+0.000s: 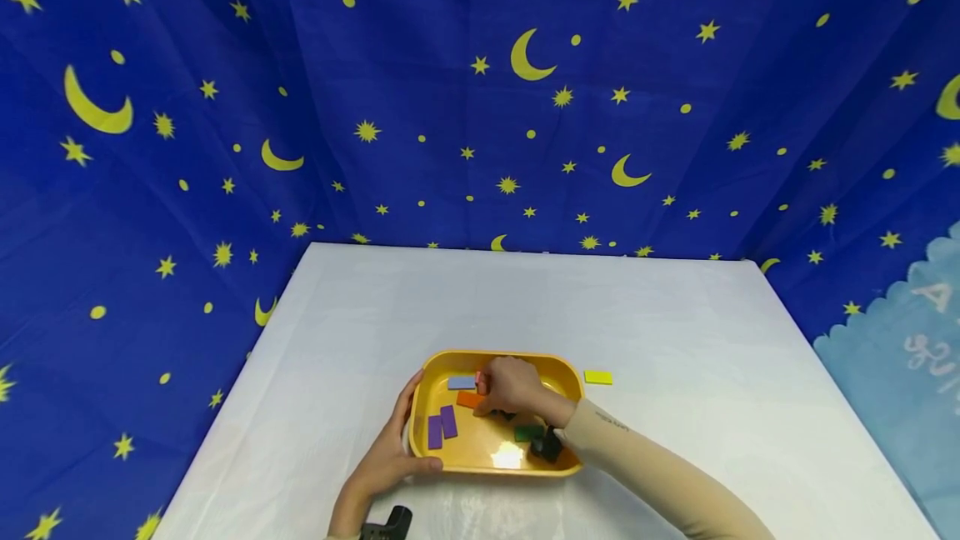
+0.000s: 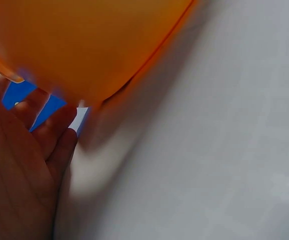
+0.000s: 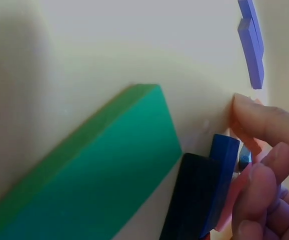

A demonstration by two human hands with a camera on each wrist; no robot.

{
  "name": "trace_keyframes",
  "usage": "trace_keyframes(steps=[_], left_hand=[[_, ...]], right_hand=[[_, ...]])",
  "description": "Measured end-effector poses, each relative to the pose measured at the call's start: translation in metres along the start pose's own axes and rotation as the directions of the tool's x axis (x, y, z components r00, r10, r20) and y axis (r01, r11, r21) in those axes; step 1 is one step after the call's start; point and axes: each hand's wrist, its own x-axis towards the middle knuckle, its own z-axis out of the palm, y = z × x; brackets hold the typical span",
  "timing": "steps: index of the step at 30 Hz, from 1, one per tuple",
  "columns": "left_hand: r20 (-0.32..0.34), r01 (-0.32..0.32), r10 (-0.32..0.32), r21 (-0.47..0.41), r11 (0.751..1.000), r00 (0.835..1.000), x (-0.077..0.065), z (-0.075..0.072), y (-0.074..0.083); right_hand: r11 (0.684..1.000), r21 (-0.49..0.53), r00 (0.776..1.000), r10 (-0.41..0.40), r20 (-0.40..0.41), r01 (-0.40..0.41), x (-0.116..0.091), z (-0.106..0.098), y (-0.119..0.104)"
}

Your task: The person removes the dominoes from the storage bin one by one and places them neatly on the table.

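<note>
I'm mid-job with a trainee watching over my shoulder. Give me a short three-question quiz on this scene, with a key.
1. True or false: the right hand reaches into the tray while the left hand holds the tray's left end.
2. How many purple blocks show inside the tray?
3. Which color of block lies on the table, outside the tray? A) green B) yellow C) light blue

Key:
1. True.
2. Two, side by side near the tray's left end.
3. B: the yellow block, just right of the tray.
</note>
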Motion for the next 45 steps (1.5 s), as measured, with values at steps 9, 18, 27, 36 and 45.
trace_keyframes(steps=[9, 18, 27, 36, 45], left_hand=[[0.007, 0.007, -0.007, -0.018, 1.000, 1.000, 0.001, 0.001, 0.001], [-0.002, 0.013, -0.013, -0.019, 1.000, 1.000, 0.000, 0.001, 0.003], [0.006, -0.009, 0.009, -0.015, 1.000, 1.000, 0.000, 0.000, 0.001], [-0.002, 0.002, -0.002, -0.024, 1.000, 1.000, 0.000, 0.001, 0.004], [0.000, 0.002, -0.002, -0.023, 1.000, 1.000, 0.001, 0.001, 0.002]], right_hand=[[1.000, 0.014, 0.999, 0.001, 0.054, -0.001, 0.000, 0.002, -0.001], [0.994, 0.104, 0.998, -0.019, 0.062, 0.013, 0.000, -0.007, -0.002], [0.956, 0.289, 0.999, -0.046, -0.017, 0.049, -0.013, -0.037, 0.001], [0.882, 0.472, 0.997, 0.026, -0.072, 0.012, -0.026, -0.072, 0.030], [0.793, 0.593, 0.960, 0.255, -0.116, -0.139, -0.050, -0.090, 0.100]])
